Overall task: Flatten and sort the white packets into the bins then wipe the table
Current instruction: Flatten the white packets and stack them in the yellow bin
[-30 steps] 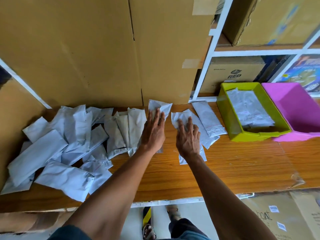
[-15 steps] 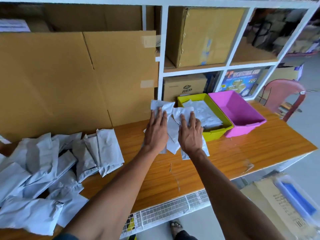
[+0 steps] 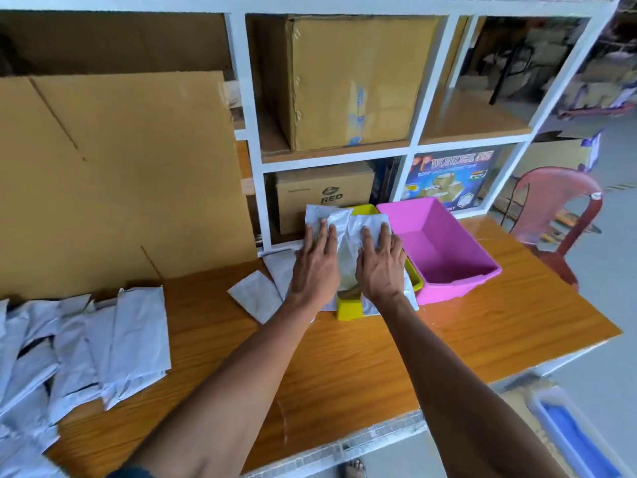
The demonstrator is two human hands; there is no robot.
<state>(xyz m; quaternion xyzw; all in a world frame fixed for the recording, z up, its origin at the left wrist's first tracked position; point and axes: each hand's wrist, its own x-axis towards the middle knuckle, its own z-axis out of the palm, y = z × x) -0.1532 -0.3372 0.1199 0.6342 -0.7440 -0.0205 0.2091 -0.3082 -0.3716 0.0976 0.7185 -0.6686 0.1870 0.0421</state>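
Note:
My left hand (image 3: 315,263) lies flat with straight fingers on a white packet (image 3: 325,215). Beside it, my right hand (image 3: 379,267) presses flat on a second white packet (image 3: 370,222). Both packets sit over the yellow-green bin (image 3: 348,308), covering most of it and hiding its contents. The pink bin (image 3: 441,250) stands touching it on the right, with nothing visible inside. Two loose packets (image 3: 255,298) lie on the wooden table (image 3: 344,360) just left of my left hand. A pile of several crumpled white packets (image 3: 103,343) covers the table's left end.
A large cardboard sheet (image 3: 120,184) leans against the white shelf unit (image 3: 251,150) behind the table. Cardboard boxes fill the shelves. A red plastic chair (image 3: 558,215) stands past the table's right end. A blue-lidded container (image 3: 572,432) sits on the floor, lower right.
Both hands have slid their packets right, off the tabletop and onto the yellow-green bin. The camera has swung right, so the packet pile now sits at the far left.

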